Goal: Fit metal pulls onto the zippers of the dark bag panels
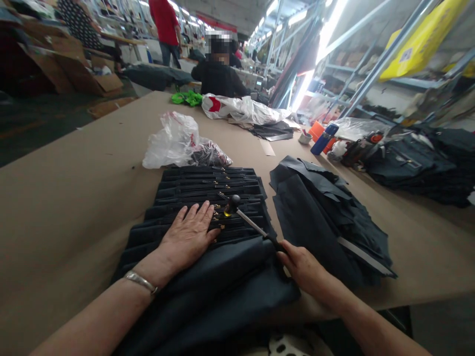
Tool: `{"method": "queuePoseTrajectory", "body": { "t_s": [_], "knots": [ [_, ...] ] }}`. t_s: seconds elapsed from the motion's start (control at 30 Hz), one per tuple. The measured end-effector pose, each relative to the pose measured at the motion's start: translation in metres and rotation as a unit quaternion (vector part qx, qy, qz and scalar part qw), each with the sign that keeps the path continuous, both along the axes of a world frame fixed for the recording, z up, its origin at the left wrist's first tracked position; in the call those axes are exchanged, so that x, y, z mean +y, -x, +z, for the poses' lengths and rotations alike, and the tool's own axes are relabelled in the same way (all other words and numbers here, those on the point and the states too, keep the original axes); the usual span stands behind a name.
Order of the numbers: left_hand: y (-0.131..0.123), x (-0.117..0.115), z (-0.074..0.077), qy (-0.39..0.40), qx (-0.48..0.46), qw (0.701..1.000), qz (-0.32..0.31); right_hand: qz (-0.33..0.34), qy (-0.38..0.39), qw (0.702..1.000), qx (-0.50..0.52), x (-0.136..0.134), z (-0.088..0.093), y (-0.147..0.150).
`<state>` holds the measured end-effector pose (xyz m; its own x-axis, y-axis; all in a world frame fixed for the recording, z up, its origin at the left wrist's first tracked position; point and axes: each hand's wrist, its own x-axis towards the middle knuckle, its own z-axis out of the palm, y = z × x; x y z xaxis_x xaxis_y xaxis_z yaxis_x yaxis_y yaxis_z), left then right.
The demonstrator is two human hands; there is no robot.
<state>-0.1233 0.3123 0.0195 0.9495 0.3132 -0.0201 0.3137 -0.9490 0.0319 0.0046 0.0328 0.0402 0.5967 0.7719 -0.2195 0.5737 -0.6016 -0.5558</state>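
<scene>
Left of the stack [185, 194] the table [74, 198] runs to its edge; right of it lies cloth [322, 222]. The left hand [187, 237] rests flat, outspread, on the stack; by its right edge the right hand [302, 262] closes around a hammer [252, 223] (head above the stack). Beyond it: a bag [170, 141], 3 or more people [218, 79].

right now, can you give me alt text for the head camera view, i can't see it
A right hand holds a small hammer over a row of overlapping zipped dark cloth pieces, where the left hand lies palm down. A pile of dark cloth is to the right and a clear plastic bag behind, on a brown table.
</scene>
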Motion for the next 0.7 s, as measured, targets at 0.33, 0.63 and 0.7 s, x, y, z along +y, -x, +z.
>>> {"method": "queuePoseTrajectory", "body": {
  "t_s": [0.33,0.63,0.7],
  "knots": [
    [0.016,0.000,0.022,0.027,-0.042,0.998,-0.045,-0.006,0.018,1.000,0.015,-0.016,0.011,-0.004],
    [0.072,-0.025,0.020,0.025,-0.105,0.987,-0.123,-0.009,0.015,0.999,0.046,-0.016,-0.004,-0.009],
    [0.073,-0.029,0.022,0.017,-0.144,0.981,-0.132,-0.013,0.016,0.999,0.039,-0.015,-0.006,-0.007]
  ]
}}
